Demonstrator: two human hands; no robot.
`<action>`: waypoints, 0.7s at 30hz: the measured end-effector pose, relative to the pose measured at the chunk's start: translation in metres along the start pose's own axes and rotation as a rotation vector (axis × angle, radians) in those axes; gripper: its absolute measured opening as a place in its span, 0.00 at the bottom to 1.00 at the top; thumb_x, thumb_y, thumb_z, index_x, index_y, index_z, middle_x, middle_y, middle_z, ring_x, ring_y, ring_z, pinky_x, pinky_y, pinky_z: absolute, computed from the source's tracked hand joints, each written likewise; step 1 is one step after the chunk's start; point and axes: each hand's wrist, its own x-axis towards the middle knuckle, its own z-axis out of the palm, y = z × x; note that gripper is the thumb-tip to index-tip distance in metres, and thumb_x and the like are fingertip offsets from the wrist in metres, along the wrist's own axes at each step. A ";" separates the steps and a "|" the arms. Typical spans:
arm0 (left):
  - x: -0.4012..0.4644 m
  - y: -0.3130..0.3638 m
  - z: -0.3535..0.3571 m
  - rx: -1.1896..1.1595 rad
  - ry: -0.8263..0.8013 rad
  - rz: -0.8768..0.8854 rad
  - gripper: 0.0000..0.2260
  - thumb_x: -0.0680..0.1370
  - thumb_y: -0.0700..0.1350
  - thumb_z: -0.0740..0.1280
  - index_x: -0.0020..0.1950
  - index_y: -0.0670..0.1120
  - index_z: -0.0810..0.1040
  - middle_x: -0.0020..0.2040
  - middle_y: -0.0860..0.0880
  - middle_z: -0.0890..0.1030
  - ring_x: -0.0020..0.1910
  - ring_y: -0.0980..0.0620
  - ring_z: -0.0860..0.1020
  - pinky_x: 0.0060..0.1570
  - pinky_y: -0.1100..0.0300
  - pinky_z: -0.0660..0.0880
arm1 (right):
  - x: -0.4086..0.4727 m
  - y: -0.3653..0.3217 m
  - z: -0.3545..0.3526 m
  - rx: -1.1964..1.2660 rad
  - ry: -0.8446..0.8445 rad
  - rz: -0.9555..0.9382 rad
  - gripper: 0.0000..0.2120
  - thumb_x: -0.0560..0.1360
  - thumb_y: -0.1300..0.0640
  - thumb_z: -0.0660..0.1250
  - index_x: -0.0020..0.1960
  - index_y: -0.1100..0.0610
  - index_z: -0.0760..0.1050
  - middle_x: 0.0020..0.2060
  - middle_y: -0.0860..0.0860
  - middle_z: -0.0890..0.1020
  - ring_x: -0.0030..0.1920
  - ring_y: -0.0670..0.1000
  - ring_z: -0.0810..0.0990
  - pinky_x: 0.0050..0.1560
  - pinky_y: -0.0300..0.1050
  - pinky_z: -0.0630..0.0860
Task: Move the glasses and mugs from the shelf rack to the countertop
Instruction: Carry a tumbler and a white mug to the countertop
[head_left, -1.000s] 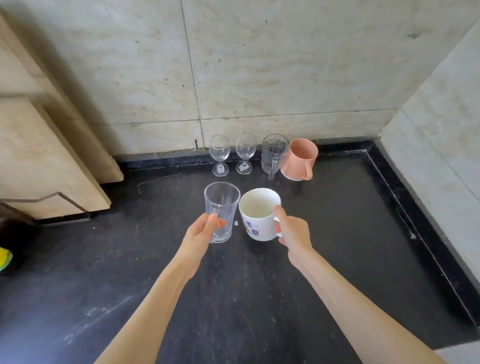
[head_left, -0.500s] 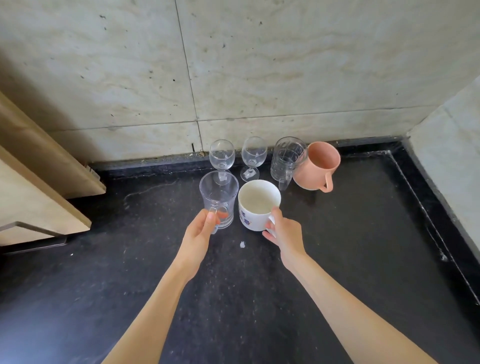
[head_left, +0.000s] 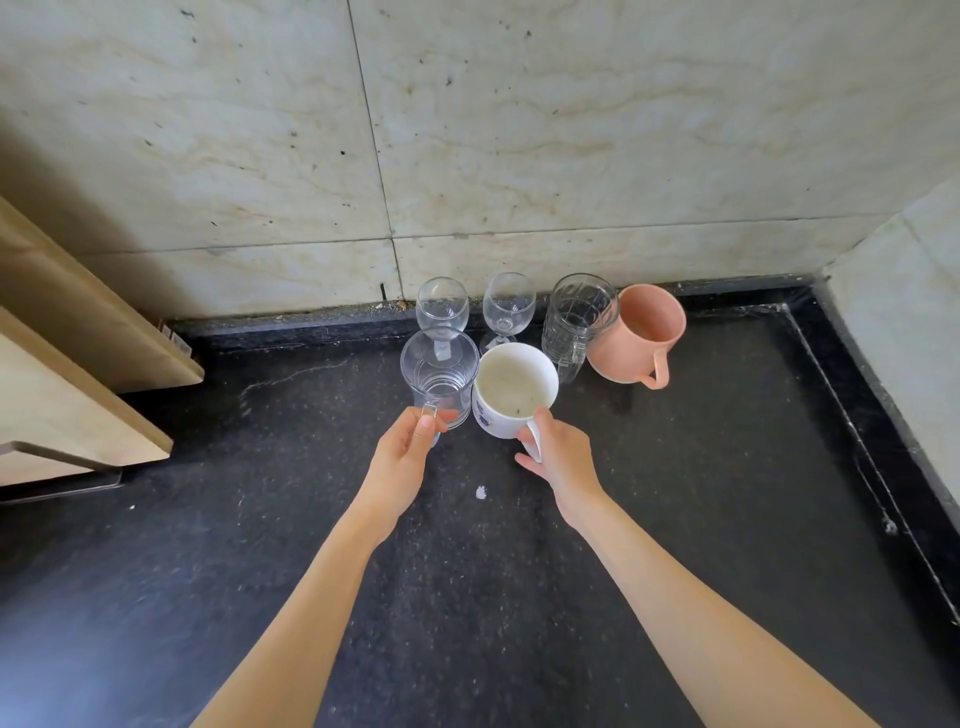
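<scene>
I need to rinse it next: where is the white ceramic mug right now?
In the head view, the white ceramic mug is centre frame, held by its handle in the right hand, beside the clear glass mug on its left.

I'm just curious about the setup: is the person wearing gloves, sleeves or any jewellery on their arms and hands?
Nothing is worn. The left hand and right hand are bare, with no gloves, rings, watch or bracelets in view. Both forearms are uncovered right down to the bottom edge of the picture, so no sleeve shows. The fingernails look short and unpainted.
</scene>
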 end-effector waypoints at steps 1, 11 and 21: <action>-0.001 0.001 0.000 0.010 0.006 -0.012 0.11 0.81 0.47 0.54 0.45 0.52 0.75 0.54 0.57 0.79 0.51 0.67 0.75 0.50 0.76 0.68 | -0.002 -0.001 -0.001 -0.022 -0.014 0.001 0.12 0.76 0.48 0.59 0.39 0.53 0.74 0.43 0.51 0.80 0.49 0.49 0.79 0.47 0.44 0.78; -0.047 0.027 0.004 0.188 0.209 -0.233 0.22 0.79 0.50 0.58 0.73 0.51 0.60 0.73 0.49 0.63 0.68 0.49 0.66 0.60 0.55 0.64 | -0.062 -0.009 -0.040 -0.513 -0.110 -0.230 0.26 0.78 0.50 0.58 0.72 0.57 0.58 0.71 0.53 0.64 0.67 0.53 0.68 0.61 0.44 0.66; -0.195 0.111 -0.009 0.940 0.579 0.236 0.29 0.77 0.58 0.57 0.75 0.55 0.52 0.78 0.49 0.51 0.76 0.45 0.47 0.71 0.41 0.41 | -0.190 -0.069 -0.078 -0.876 -0.271 -0.950 0.31 0.75 0.44 0.61 0.73 0.53 0.54 0.72 0.52 0.63 0.72 0.55 0.60 0.69 0.61 0.59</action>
